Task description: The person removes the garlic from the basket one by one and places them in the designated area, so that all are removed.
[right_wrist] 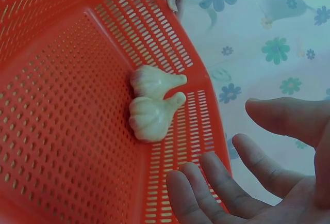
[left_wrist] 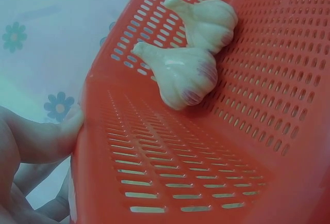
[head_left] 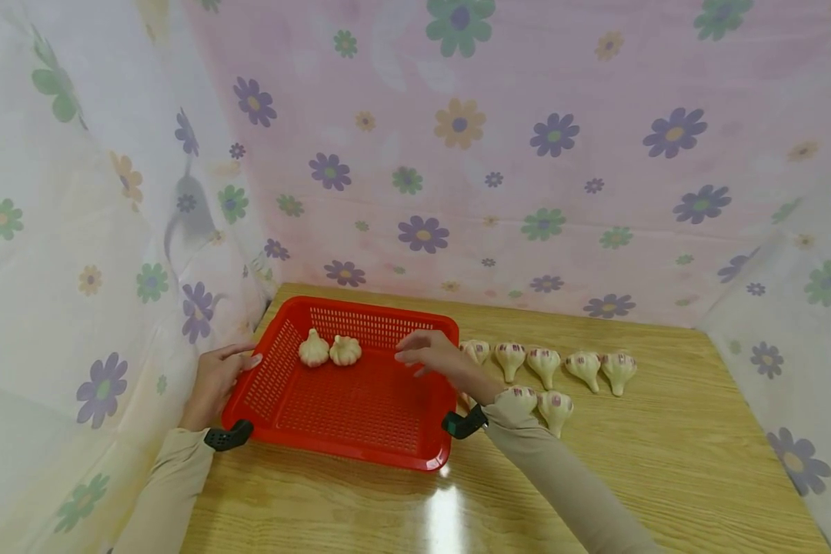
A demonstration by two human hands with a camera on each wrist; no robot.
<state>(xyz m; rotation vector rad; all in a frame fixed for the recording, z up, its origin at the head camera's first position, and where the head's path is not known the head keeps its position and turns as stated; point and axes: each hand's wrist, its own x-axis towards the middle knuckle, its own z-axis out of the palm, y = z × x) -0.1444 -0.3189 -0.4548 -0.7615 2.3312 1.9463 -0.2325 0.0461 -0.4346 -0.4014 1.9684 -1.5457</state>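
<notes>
A red plastic basket (head_left: 360, 400) with slotted walls sits on the table. Two garlic bulbs, one on the left (head_left: 314, 348) and one on the right (head_left: 345, 351), lie side by side in its far left corner. My left hand (head_left: 211, 383) holds the basket's left rim, its thumb on the edge and its other fingers partly hidden outside the wall. Over the basket's right part hovers my right hand (head_left: 443, 362), fingers loosely spread and nothing between them; in the right wrist view its fingers (right_wrist: 221, 177) stand apart from the two bulbs.
To the right of the basket, several more garlic bulbs (head_left: 543, 365) lie in two rows on the wooden table (head_left: 665, 462); my right forearm partly covers the nearer row. Flower-patterned curtains (head_left: 498, 192) close off the back and both sides.
</notes>
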